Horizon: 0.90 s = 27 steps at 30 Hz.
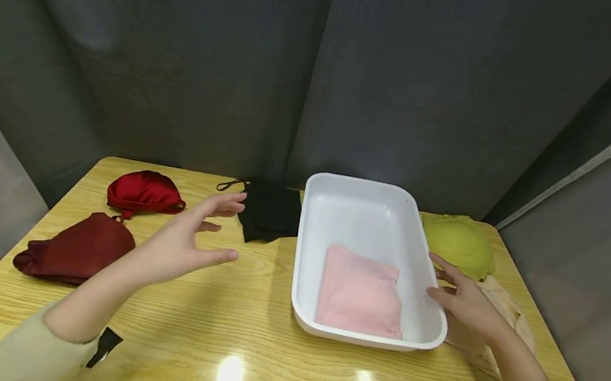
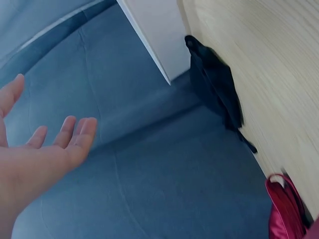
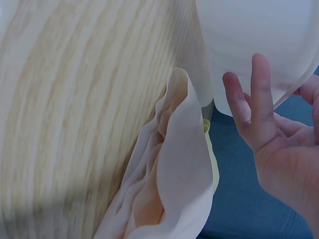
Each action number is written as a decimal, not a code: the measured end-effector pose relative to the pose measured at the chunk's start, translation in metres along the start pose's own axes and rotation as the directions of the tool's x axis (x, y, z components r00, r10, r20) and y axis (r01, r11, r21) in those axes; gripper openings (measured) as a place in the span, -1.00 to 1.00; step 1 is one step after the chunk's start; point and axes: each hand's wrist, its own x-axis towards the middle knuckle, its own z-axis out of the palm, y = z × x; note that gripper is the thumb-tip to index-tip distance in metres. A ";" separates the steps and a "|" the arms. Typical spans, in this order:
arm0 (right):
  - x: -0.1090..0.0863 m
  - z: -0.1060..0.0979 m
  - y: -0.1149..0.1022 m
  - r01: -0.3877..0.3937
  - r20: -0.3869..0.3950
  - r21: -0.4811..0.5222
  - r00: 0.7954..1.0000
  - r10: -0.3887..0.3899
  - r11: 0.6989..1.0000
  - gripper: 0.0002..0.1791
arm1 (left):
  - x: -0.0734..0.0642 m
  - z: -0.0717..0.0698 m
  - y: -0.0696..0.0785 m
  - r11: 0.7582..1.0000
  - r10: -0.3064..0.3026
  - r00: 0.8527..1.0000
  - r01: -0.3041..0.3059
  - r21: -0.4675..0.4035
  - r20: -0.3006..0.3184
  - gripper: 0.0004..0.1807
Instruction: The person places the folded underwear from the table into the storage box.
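A white plastic tub (image 1: 359, 223) stands right of centre on the table, with a folded pink bra (image 1: 362, 294) lying in its near part. My right hand (image 1: 470, 302) is at the tub's right edge, its fingers extended beside the wall; in the right wrist view two fingers (image 3: 261, 94) lie close against the outside of the tub, and whether they press on it is unclear. Away to the left of the tub, my left hand (image 1: 176, 244) hovers above the table with fingers and thumb spread apart, holding nothing. A black garment (image 1: 270, 212) with a thin strap lies beyond it.
On the left lie a bright red satin bra (image 1: 146, 191) and a dark red one (image 1: 80, 248). Right of the tub are a yellow-green bra (image 1: 459, 244) and a beige garment (image 3: 184, 164), partly under my right arm. Grey curtains (image 1: 229, 64) close off the back and sides.
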 end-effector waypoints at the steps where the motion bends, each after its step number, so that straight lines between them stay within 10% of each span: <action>1: 0.000 0.000 0.000 -0.001 0.000 0.004 1.000 0.001 1.000 -0.18 | -0.002 -0.002 -0.001 1.000 0.001 1.000 -0.001 0.009 -0.007 -0.13; 27: 0.001 0.000 0.001 0.000 0.006 0.024 1.000 0.000 1.000 -0.17 | -0.048 -0.065 -0.052 0.989 0.042 0.973 -0.008 0.148 -0.228 -0.06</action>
